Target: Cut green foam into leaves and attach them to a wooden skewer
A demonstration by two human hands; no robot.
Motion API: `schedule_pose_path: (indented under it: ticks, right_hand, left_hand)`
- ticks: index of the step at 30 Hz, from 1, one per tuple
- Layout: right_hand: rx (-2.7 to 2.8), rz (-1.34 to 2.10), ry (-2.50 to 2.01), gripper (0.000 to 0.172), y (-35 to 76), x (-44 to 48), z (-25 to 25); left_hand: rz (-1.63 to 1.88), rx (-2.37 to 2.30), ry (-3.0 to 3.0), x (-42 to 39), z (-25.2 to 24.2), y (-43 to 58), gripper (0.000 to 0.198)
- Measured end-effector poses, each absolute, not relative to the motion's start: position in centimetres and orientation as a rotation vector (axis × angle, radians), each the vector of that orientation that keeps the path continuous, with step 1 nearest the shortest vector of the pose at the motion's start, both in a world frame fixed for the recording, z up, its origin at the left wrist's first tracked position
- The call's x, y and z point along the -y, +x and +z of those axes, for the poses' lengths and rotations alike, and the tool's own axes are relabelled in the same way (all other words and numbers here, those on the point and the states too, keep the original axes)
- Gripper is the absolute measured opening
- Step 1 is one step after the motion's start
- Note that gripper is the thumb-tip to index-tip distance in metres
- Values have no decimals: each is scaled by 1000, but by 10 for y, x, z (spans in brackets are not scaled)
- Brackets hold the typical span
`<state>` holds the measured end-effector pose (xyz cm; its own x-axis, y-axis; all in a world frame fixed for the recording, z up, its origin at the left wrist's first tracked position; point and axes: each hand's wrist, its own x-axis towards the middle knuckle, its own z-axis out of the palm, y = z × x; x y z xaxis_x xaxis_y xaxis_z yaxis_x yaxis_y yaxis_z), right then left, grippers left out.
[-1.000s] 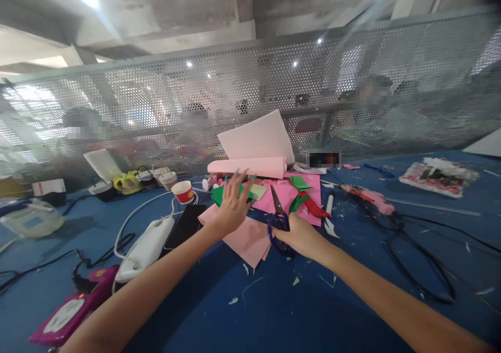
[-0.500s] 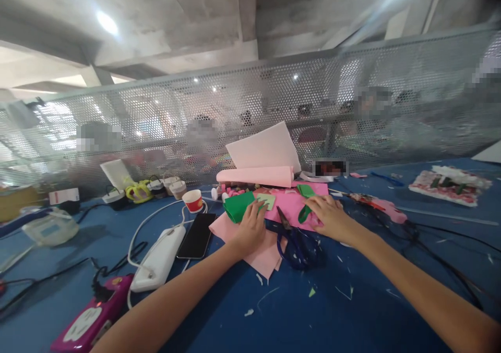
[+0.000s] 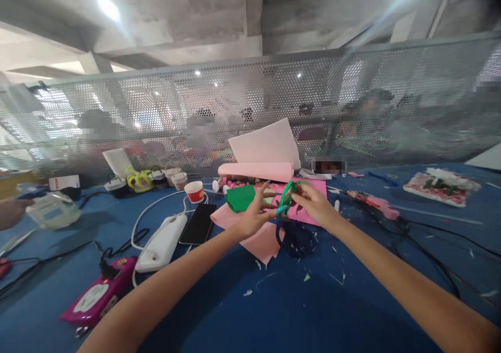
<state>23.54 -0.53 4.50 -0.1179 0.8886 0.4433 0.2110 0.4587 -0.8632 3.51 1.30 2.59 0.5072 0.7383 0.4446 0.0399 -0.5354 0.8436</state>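
A thin green strip [image 3: 287, 192], bent into a loop, is held up between my two hands over the pink sheets. My right hand [image 3: 313, 202] pinches its upper right side. My left hand [image 3: 254, 216] has its fingertips at the strip's lower left end, where a teal-coloured piece shows; some of its fingers are spread. Just left of my left hand lies a folded green sheet [image 3: 239, 198]. Below the strip rest dark blue-handled scissors [image 3: 297, 240], their blades partly hidden. Light pink sheets [image 3: 260, 243] and a brighter pink sheet [image 3: 309, 214] lie under and around my hands.
A phone [image 3: 199, 225], white power strip [image 3: 162, 243], paper cup [image 3: 194, 191] and magenta box [image 3: 99, 293] stand to the left. Another person's hand [image 3: 13, 213] is beside a clear jar [image 3: 55, 210]. A pink glue gun [image 3: 378, 205] with cables lies right. Behind stands a perforated metal screen [image 3: 250, 97].
My left hand has left the folded green sheet and moved right to the green strip. My right hand has lifted the strip and shifted left. Another person's hand has appeared at far left.
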Motion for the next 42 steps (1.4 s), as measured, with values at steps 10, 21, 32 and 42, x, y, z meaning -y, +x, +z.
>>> schedule_pose_path:
  ticks: [10,21,32,42]
  right_hand:
    - [1657,671,-1120,29,247,6,19]
    - [1813,678,-1159,26,237,15,18]
    - [1950,82,-1354,29,263,-1,8]
    - [1573,1173,-988,35,263,9,31]
  left_hand:
    - [938,-715,1907,-14,19,42,44]
    - [1400,-1047,2194,-34,-11,28,27]
    - [1372,-1026,2273,-22,0,33,19]
    - [1294,-878,1625,-29,2,31,45]
